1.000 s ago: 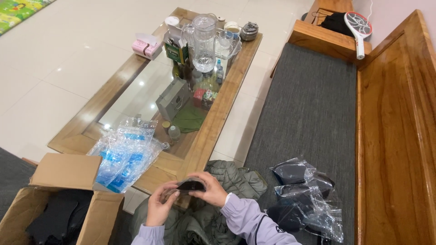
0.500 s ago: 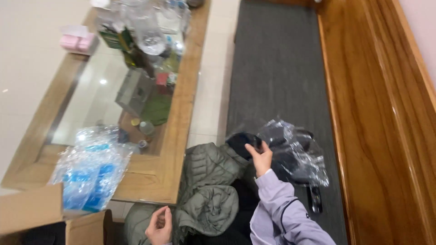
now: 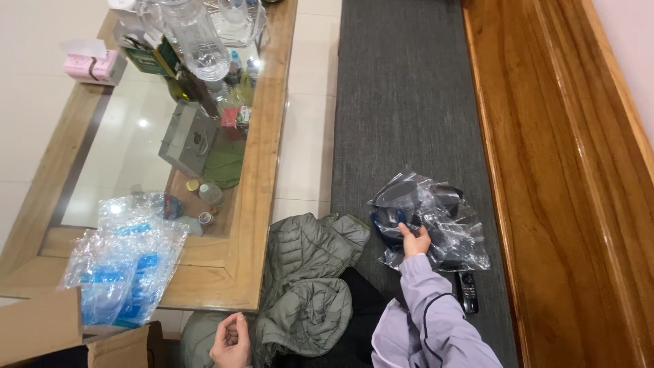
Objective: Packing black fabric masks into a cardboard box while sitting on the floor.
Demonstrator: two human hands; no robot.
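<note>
right hand (image 3: 414, 242) gripping dark item (image 3: 390, 219), apparently bagged, left hand (image 3: 231, 339) idle

So packaging-wise: a pile of clear crinkly plastic bags with dark items inside (image 3: 436, 221) sits on the grey seat cushion, and the right hand (image 3: 414, 241) touches its near edge. On the wooden glass-topped table (image 3: 262, 170), a stack of clear plastic bags with blue print (image 3: 122, 262) lies at the near left corner. Just below that, an open brown cardboard box (image 3: 48, 327) pokes in from the bottom left. A small pink tissue packet (image 3: 92, 63) sits at the far left edge, with a green carton (image 3: 151, 58) right beside it. Under the glass there's a grey paper gift bag (image 3: 185, 140).
</note>
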